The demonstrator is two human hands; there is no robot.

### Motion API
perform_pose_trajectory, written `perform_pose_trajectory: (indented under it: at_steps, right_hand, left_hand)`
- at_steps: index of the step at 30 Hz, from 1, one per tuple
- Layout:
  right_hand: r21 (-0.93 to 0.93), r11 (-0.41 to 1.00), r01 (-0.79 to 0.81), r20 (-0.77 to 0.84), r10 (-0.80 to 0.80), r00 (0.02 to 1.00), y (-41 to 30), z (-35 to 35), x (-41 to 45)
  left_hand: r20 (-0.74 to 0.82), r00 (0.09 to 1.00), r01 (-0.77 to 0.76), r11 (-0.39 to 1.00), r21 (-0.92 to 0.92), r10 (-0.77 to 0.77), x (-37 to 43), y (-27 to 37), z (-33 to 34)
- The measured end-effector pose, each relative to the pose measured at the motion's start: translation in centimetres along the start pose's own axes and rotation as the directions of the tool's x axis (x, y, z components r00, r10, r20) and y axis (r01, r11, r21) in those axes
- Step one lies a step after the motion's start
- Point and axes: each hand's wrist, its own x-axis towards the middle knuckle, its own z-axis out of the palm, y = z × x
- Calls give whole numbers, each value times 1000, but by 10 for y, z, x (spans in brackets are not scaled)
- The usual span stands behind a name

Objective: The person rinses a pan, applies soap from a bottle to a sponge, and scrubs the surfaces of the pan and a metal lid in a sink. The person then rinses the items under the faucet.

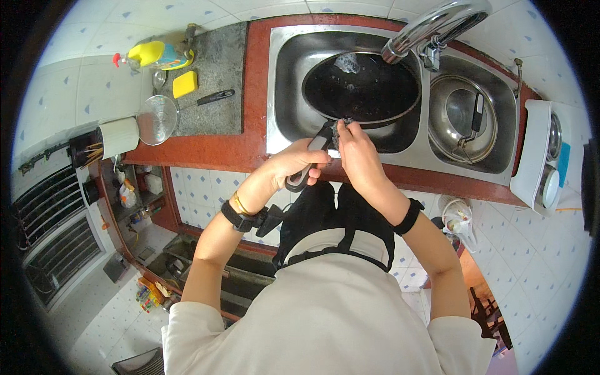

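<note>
My left hand (297, 161) grips the black and grey handle (320, 143) of a dark frying pan (375, 96). The pan sits tilted in the left basin of a steel double sink (288, 103), its inside facing up, with a patch of white suds (347, 63) near the far rim. Pinched in the fingers of my right hand (360, 152) is a grey scouring pad, probably steel wool (335, 135), pressed against the handle close to the pan. My right fingers hide part of the pad.
A chrome faucet (398, 44) arches over the pan. Round metal cookware (436, 133) with a black handle lies in the right basin. On the left, a grey slab (218, 56) carries a yellow sponge (185, 84), a spray bottle (157, 54) and part of a mesh strainer (157, 120).
</note>
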Motion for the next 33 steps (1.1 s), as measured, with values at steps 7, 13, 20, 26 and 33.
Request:
perform_pose_trajectory:
  at_steps: [7, 13, 20, 26, 33]
  right_hand:
    - [-42, 999, 8, 57, -6, 998, -2, -4, 6]
    - [-61, 998, -31, 164, 40, 986, 3, -5, 20]
    - [-71, 997, 9, 115, -1, 993, -2, -5, 16]
    - [-29, 997, 72, 51, -70, 996, -8, -4, 2]
    - [-105, 992, 70, 171, -52, 984, 17, -2, 23]
  left_hand:
    - [32, 999, 22, 999, -50, -21, 0, 1, -4]
    - [10, 1000, -17, 999, 36, 16, -1, 4, -1]
    - [5, 1000, -17, 999, 34, 17, -2, 5, 2]
    - [5, 1000, 8, 999, 54, -9, 6, -5, -7]
    - [1, 1000, 12, 999, 32, -12, -1, 0, 2]
